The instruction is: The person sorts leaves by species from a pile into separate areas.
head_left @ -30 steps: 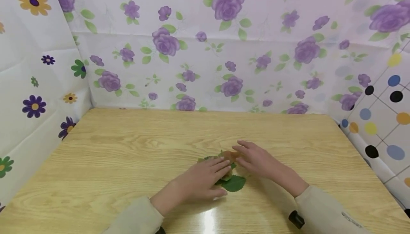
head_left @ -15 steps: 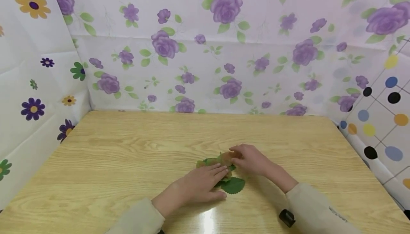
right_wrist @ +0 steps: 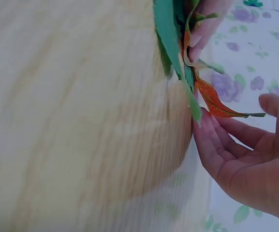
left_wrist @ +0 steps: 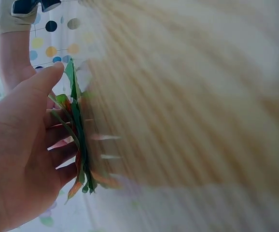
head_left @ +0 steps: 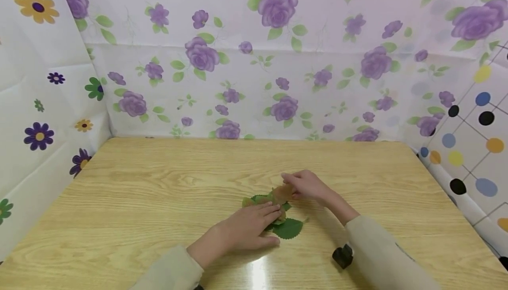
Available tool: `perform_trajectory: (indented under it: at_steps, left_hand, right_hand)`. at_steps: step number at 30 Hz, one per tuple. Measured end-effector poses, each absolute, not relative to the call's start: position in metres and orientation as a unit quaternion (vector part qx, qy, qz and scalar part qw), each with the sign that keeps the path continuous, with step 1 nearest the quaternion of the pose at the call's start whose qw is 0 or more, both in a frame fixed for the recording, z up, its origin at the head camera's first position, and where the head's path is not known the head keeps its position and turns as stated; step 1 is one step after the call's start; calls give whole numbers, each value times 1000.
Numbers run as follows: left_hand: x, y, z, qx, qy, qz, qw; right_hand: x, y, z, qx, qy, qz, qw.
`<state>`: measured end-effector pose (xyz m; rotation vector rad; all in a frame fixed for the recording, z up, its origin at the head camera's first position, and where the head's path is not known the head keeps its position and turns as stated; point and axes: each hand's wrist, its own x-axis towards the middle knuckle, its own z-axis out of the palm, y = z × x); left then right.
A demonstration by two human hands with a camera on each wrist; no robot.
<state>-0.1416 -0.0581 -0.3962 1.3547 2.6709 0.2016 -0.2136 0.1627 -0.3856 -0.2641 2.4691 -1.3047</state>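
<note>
Leaves (head_left: 289, 228), green ones with toothed edges and orange-brown ones, overlap in a thin pile on the table (head_left: 158, 184). The left hand (head_left: 247, 229) lies across them, its fingers nearly straight and slightly apart, thumb spread to the near side. At the pile's far right, an orange leaf (head_left: 282, 193) juts between the right hand's (head_left: 313, 187) thumb and gently bent fingers, which stand apart, pinching nothing.
</note>
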Motion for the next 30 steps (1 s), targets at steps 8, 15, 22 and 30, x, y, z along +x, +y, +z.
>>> perform_trajectory:
  at_steps: [8,15,22,30]
  left_hand:
    - [-140,-58,-393,441,890,81,83]
    - [-140,-58,-392,438,891,81,89]
    - [-141,-58,-394,436,891,89,93]
    - [-141,-59,-396,438,890,91,89]
  right_hand:
    - [-216,158,-385,-99,874,-443,173]
    - [-215,157,-389,-101,868,-455,174]
    - [-213,162,-392,-92,878,-449,137]
    - [-212,170,-390,-86,893,-432,93]
